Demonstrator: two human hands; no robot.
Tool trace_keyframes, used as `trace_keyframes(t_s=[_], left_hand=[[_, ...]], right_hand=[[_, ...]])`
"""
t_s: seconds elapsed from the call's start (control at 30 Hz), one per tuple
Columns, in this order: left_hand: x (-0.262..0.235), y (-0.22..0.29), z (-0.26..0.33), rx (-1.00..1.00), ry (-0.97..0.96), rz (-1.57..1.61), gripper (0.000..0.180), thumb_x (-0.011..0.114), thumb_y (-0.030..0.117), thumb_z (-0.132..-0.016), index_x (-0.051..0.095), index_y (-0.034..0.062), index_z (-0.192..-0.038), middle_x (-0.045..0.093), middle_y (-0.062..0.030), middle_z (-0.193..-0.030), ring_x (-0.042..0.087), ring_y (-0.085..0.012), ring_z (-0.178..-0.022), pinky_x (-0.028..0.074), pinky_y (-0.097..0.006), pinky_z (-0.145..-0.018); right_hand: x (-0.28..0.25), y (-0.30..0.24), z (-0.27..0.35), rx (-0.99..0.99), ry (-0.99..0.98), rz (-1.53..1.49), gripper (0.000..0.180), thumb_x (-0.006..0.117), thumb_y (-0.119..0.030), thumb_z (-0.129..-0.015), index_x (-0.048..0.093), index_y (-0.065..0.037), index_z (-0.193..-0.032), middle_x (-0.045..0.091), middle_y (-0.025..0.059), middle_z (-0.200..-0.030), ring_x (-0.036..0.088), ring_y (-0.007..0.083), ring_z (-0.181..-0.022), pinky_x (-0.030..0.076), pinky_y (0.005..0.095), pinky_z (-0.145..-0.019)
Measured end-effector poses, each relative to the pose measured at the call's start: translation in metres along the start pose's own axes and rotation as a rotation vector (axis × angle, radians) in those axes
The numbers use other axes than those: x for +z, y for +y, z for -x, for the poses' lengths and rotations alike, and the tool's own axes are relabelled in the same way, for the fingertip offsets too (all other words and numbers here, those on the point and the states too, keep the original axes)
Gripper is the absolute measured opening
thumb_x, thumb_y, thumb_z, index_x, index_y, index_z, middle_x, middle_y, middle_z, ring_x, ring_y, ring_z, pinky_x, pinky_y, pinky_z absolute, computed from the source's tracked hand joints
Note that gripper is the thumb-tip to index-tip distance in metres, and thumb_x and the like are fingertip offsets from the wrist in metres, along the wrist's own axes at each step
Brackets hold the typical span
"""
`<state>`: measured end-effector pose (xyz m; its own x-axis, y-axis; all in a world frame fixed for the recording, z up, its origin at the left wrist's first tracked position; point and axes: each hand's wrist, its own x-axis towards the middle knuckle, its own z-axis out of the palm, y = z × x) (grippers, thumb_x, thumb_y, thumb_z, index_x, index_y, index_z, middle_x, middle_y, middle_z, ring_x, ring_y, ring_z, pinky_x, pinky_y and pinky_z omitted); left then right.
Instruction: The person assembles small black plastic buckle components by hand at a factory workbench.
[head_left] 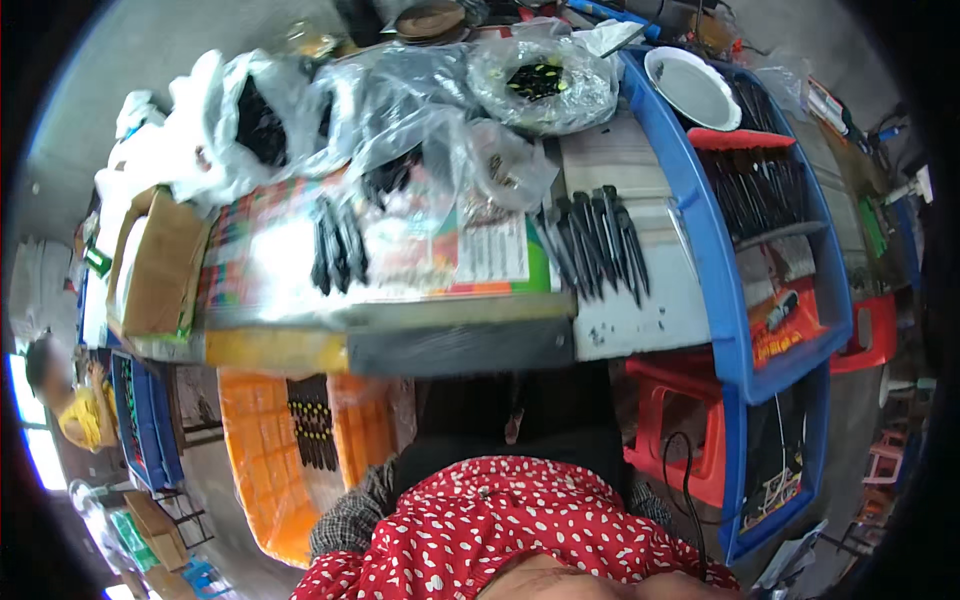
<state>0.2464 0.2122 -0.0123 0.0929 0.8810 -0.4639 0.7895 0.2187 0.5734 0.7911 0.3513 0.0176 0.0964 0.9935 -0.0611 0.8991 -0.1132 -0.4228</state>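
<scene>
Neither of my hands shows; only my checkered sleeves appear, the left sleeve (pixel 352 507) beside an orange crate (pixel 250 470) and the right sleeve (pixel 650 507) near a red plastic stool (pixel 680 440). On the workbench in front of me lies a small bunch of slim black pieces (pixel 338 245), their exact kind unclear. To its right, a larger group of similar black tapered pieces (pixel 598 240) is fanned out on a pale surface. Rows of dark pieces with yellow marks (pixel 313 425) lie in the orange crate.
Clear plastic bags (pixel 400 90) line the bench's far side, one open bag (pixel 545 85) holding black and yellow parts. A cardboard box (pixel 165 265) stands at the left. At the right, a blue tray (pixel 725 330) holds dark pieces and a white bowl (pixel 692 88). Another person (pixel 80 405) is far left.
</scene>
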Motion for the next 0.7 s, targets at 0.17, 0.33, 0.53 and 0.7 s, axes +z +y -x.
trace_keyframes(t_s=[0.17, 0.33, 0.53, 0.7], left_hand=[[-0.008, 0.014, -0.062, -0.047, -0.126, -0.038, 0.031, 0.051, 0.027, -0.088, 0.066, 0.0036, -0.102, 0.062, -0.0246, -0.1, 0.058, -0.0361, -0.102, 0.045, -0.042, -0.09], [-0.01, 0.023, -0.087, -0.072, -0.224, -0.044, 0.031, 0.051, 0.027, -0.088, 0.066, 0.0037, -0.102, 0.063, -0.0242, -0.1, 0.058, -0.0359, -0.102, 0.045, -0.042, -0.09], [0.001, 0.029, -0.062, -0.052, -0.25, -0.061, 0.031, 0.051, 0.027, -0.088, 0.066, 0.0038, -0.101, 0.063, -0.0239, -0.1, 0.058, -0.0358, -0.102, 0.045, -0.042, -0.091], [0.03, 0.017, -0.011, -0.034, -0.219, -0.09, 0.031, 0.051, 0.027, -0.087, 0.066, 0.0038, -0.101, 0.063, -0.0236, -0.1, 0.058, -0.0357, -0.102, 0.045, -0.042, -0.091]], right_hand=[[0.036, 0.014, -0.024, 0.094, -0.082, -0.009, 0.017, 0.058, -0.015, -0.081, 0.062, 0.001, -0.084, 0.063, 0.026, -0.084, 0.062, 0.0422, -0.082, 0.049, 0.0474, -0.071], [0.04, 0.015, -0.029, 0.16, -0.138, 0.011, 0.017, 0.058, -0.014, -0.08, 0.062, 0.0, -0.086, 0.063, 0.0256, -0.085, 0.062, 0.0419, -0.083, 0.049, 0.0475, -0.072], [0.023, 0.012, 0.006, 0.18, -0.121, 0.018, 0.016, 0.058, -0.013, -0.08, 0.062, 0.0, -0.089, 0.063, 0.0251, -0.086, 0.062, 0.0415, -0.084, 0.049, 0.0476, -0.072], [0.021, 0.008, 0.065, 0.16, -0.078, -0.003, 0.017, 0.058, -0.012, -0.08, 0.063, -0.001, -0.092, 0.063, 0.0247, -0.087, 0.061, 0.0411, -0.084, 0.049, 0.0476, -0.073]])
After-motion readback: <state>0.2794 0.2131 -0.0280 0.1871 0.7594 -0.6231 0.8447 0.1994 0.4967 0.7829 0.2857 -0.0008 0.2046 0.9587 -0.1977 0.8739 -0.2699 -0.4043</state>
